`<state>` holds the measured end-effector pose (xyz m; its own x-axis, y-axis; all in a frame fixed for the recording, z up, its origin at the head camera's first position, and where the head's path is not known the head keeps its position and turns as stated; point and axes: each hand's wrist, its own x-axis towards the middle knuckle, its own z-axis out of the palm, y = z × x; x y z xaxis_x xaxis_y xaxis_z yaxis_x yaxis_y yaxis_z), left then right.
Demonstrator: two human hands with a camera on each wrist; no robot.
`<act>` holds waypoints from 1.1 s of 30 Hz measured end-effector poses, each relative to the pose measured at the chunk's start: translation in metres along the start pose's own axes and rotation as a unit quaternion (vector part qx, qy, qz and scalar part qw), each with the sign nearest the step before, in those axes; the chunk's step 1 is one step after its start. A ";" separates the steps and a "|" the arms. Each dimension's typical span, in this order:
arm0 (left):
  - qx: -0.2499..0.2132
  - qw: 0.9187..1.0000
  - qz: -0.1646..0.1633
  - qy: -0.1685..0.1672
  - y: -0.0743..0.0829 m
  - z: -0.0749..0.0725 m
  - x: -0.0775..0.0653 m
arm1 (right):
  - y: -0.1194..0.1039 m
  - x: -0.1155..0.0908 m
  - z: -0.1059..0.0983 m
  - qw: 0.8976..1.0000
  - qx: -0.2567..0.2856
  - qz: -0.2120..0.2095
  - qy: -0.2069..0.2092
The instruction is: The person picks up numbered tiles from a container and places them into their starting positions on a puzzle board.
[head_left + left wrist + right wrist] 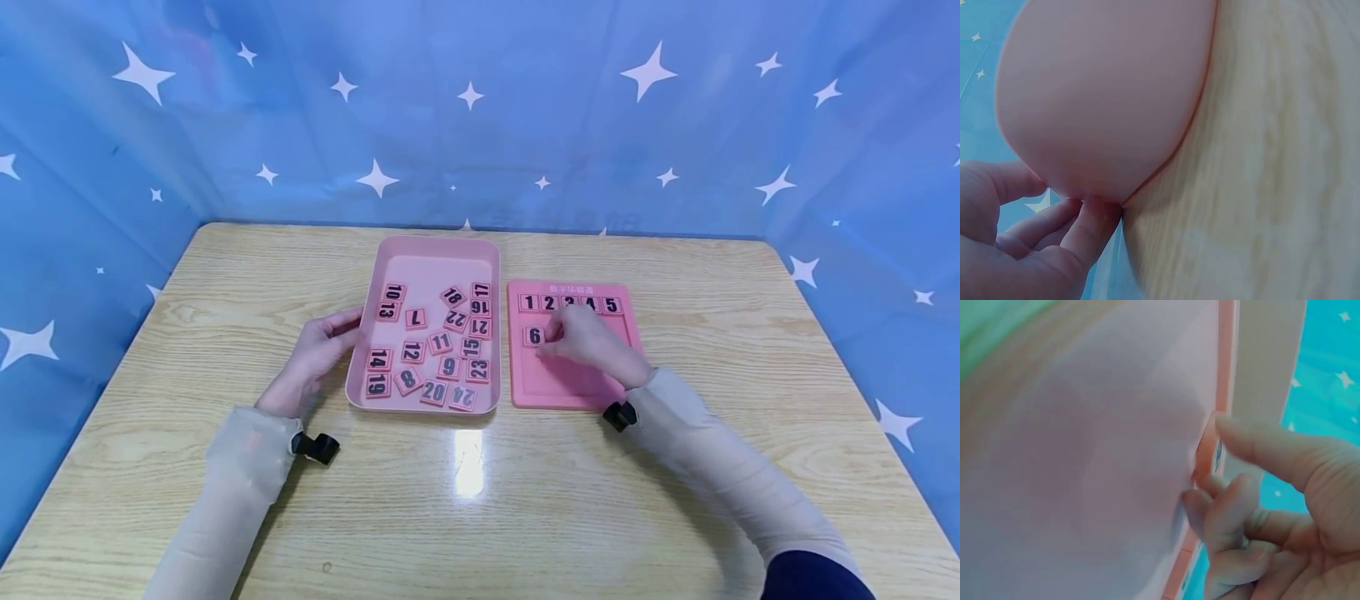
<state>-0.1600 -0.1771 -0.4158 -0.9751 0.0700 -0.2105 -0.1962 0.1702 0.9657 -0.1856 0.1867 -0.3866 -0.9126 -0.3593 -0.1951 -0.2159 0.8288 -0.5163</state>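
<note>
Tile six [533, 336] sits at nine o'clock on the pink board [547, 388], and the right hand [588, 340] has it, grip drawn to a narrow pinch of thumb and finger! Tiles one to five [570, 300] line twelve o'clock. Over at the tray's [438, 265] nine o'clock, the left hand [318, 354], grip spread, fingertips touching the outer wall, clasps nothing. Loose numbered tiles [440, 342] crowd the tray from two round to nine, all on the table [465, 550].

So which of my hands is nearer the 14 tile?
Left: your left hand touches the left side of the tray, just left of the tile. Your right hand is over the board, right of the tray.
</note>
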 end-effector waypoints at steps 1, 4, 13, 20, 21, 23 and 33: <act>0.000 1.000 0.000 0.001 0.000 0.000 0.000 | 0.000 0.001 0.000 1.000 -0.002 -0.001 -0.003; 0.002 1.000 0.000 0.003 0.000 -0.001 0.000 | 0.000 0.004 0.000 1.000 0.002 0.002 -0.009; 0.002 1.000 -0.001 0.004 -0.002 -0.003 -0.001 | -0.003 0.016 -0.002 1.000 -0.015 0.020 -0.008; 0.002 1.000 -0.003 0.006 -0.001 -0.003 0.000 | -0.002 0.024 -0.003 0.999 -0.031 0.042 -0.011; 0.003 1.000 -0.005 0.005 0.000 -0.003 -0.001 | -0.002 0.025 -0.004 0.999 -0.030 0.042 -0.012; 0.003 1.000 -0.004 0.004 0.000 -0.004 0.000 | -0.002 0.026 -0.004 0.999 -0.028 0.040 -0.012; -0.009 1.000 -0.006 -0.007 0.000 -0.002 0.002 | -0.017 0.027 -0.015 1.000 -0.010 -0.003 0.024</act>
<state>-0.1626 -0.1787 -0.4159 -0.9712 0.0812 -0.2239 -0.2098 0.1534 0.9656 -0.2119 0.1694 -0.3709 -0.9266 -0.3440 -0.1519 -0.2282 0.8353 -0.5002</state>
